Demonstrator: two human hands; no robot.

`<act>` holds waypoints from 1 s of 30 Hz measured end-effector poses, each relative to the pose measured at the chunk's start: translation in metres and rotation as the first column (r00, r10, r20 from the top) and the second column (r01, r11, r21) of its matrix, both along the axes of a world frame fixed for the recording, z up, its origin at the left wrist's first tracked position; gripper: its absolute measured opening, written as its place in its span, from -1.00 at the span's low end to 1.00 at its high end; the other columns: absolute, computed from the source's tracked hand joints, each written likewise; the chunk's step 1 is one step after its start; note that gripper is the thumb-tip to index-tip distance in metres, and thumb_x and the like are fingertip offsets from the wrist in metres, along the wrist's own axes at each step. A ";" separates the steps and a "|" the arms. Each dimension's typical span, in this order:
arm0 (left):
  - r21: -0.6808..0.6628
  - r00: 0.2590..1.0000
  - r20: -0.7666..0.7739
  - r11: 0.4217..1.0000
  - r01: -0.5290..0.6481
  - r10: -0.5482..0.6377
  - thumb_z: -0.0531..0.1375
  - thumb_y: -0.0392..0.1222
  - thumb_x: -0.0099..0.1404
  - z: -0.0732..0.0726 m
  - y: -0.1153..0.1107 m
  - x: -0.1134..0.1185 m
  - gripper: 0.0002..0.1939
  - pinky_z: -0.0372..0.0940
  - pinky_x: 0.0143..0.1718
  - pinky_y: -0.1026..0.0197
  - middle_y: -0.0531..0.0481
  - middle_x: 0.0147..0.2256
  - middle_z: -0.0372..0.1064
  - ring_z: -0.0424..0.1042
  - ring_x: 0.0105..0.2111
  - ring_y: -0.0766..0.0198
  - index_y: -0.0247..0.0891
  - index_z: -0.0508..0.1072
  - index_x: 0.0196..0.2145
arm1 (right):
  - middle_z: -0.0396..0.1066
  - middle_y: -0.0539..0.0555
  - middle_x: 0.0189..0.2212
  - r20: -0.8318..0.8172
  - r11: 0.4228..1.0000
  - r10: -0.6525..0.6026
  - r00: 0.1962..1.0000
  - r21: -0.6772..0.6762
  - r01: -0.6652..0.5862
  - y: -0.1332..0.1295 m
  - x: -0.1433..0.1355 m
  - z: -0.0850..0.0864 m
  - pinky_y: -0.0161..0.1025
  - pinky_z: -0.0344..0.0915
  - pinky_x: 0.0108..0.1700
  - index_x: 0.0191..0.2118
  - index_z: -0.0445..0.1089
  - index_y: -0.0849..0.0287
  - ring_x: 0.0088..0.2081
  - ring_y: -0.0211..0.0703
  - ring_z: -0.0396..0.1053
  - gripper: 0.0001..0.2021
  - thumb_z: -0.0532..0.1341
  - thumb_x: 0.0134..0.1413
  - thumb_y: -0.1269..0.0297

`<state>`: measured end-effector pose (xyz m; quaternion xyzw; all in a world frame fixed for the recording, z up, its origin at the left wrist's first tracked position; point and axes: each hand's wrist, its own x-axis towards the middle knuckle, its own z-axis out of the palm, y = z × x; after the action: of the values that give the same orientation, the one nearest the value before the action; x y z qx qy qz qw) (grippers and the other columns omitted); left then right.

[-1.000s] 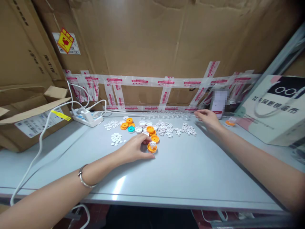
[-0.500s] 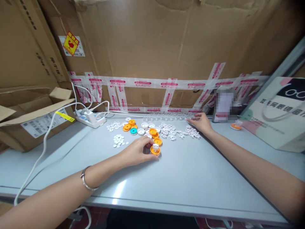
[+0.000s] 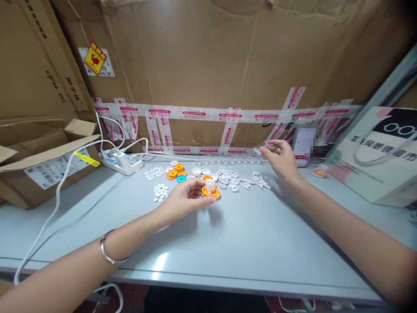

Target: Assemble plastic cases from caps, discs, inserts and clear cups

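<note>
My left hand [image 3: 187, 198] grips an orange disc [image 3: 208, 192] by its edge, raised above the table; a small white wheel-like piece [image 3: 210, 184] stands on the disc. Between the thumb and fingers of my right hand [image 3: 282, 158] is a clear plastic piece [image 3: 260, 149], held up near the back of the table. A row of clear pieces [image 3: 228, 160] runs along the cardboard. White flower-shaped parts [image 3: 228, 177] lie in front of it. Left of them are orange discs [image 3: 172, 174], white discs [image 3: 196, 171], a teal disc [image 3: 181, 178] and small white caps [image 3: 160, 192].
A power strip [image 3: 125, 166] with white cables and an open cardboard box [image 3: 48, 161] are at the left. A phone [image 3: 302, 148], an orange and white piece [image 3: 319, 172] and a printed bag [image 3: 378, 161] stand at the right. Large cardboard [image 3: 195, 65] closes off the back.
My left hand has lifted the orange disc with the white piece off the table. My right hand has risen from the clear row with a clear piece in its fingers.
</note>
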<state>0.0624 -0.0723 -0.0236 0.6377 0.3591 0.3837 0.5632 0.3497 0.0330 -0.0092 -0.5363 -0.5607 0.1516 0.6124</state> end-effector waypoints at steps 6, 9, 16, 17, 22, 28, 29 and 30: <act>-0.046 0.991 0.136 0.999 0.011 -0.004 0.29 -0.17 0.12 0.008 -0.010 0.001 -0.74 0.23 -0.09 0.23 0.00 -0.22 0.44 0.43 -0.19 0.29 -0.24 0.37 -0.24 | 0.41 -0.04 -0.36 -0.225 0.847 0.524 0.822 0.030 -0.531 -0.066 -0.067 0.029 -0.21 0.35 -0.17 -0.23 0.29 0.08 -0.26 -0.22 0.41 -0.71 0.31 -0.13 0.23; -0.081 0.988 0.155 0.997 0.008 0.005 0.32 -0.21 0.07 0.010 -0.013 0.002 -0.72 0.24 -0.08 0.19 -0.01 -0.21 0.44 0.43 -0.19 0.26 -0.25 0.37 -0.25 | 0.40 -0.02 -0.29 -0.214 0.720 0.678 0.703 0.002 -0.693 -0.096 -0.085 0.035 -0.21 0.33 -0.10 -0.19 0.30 0.07 -0.19 -0.24 0.40 -0.75 0.28 -0.04 0.26; -0.064 0.991 0.130 0.997 0.043 -0.034 0.29 -0.18 0.10 0.013 -0.015 0.004 -0.74 0.25 -0.08 0.15 -0.07 -0.20 0.45 0.43 -0.21 0.23 -0.28 0.43 -0.22 | 0.37 0.04 -0.18 -0.036 0.682 0.728 0.685 -0.064 -0.729 -0.118 -0.092 0.038 -0.15 0.36 -0.08 -0.13 0.31 0.04 -0.13 -0.17 0.36 -0.76 0.24 0.02 0.30; -0.061 0.991 0.130 0.997 0.045 -0.037 0.29 -0.18 0.10 0.013 -0.015 0.004 -0.73 0.26 -0.08 0.15 -0.06 -0.20 0.46 0.43 -0.20 0.23 -0.27 0.44 -0.21 | 0.37 0.04 -0.19 -0.015 0.682 0.729 0.685 -0.069 -0.728 -0.118 -0.092 0.038 -0.15 0.36 -0.07 -0.13 0.31 0.03 -0.13 -0.17 0.36 -0.76 0.23 0.03 0.30; -0.043 0.994 0.097 0.998 0.055 -0.051 0.28 -0.18 0.12 0.014 -0.017 0.003 -0.72 0.26 -0.07 0.16 -0.03 -0.20 0.47 0.42 -0.18 0.23 -0.23 0.47 -0.18 | 0.39 0.02 -0.22 0.042 0.683 0.729 0.684 -0.109 -0.722 -0.119 -0.091 0.039 -0.19 0.37 -0.12 -0.09 0.32 0.01 -0.17 -0.19 0.37 -0.74 0.22 0.05 0.29; 0.039 0.998 0.027 0.998 0.058 -0.059 0.24 -0.15 0.16 0.017 -0.018 0.003 -0.75 0.27 -0.08 0.16 -0.01 -0.21 0.47 0.40 -0.15 0.20 -0.22 0.49 -0.18 | 0.43 0.01 -0.22 0.038 0.637 0.766 0.642 -0.186 -0.748 -0.121 -0.092 0.036 -0.22 0.39 -0.15 -0.07 0.33 0.03 -0.18 -0.20 0.41 -0.71 0.22 0.05 0.27; 0.048 0.998 0.023 0.997 0.061 -0.062 0.23 -0.14 0.17 0.017 -0.018 0.002 -0.74 0.27 -0.08 0.16 -0.01 -0.20 0.46 0.39 -0.14 0.19 -0.22 0.49 -0.17 | 0.44 0.02 -0.21 0.037 0.635 0.767 0.641 -0.196 -0.748 -0.121 -0.092 0.036 -0.20 0.40 -0.15 -0.06 0.33 0.03 -0.17 -0.18 0.41 -0.71 0.22 0.05 0.25; 0.053 0.998 0.021 0.997 0.062 -0.063 0.23 -0.14 0.18 0.017 -0.019 0.002 -0.74 0.26 -0.07 0.16 -0.02 -0.19 0.46 0.39 -0.13 0.18 -0.21 0.49 -0.16 | 0.44 0.03 -0.20 0.035 0.635 0.765 0.643 -0.201 -0.745 -0.121 -0.093 0.035 -0.18 0.41 -0.15 -0.06 0.34 0.03 -0.17 -0.17 0.41 -0.71 0.23 0.04 0.24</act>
<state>0.0648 -0.0909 -0.0066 0.6587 0.3222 0.3825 0.5621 0.2570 -0.0875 0.0261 -0.3098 -0.7534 0.4091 0.4112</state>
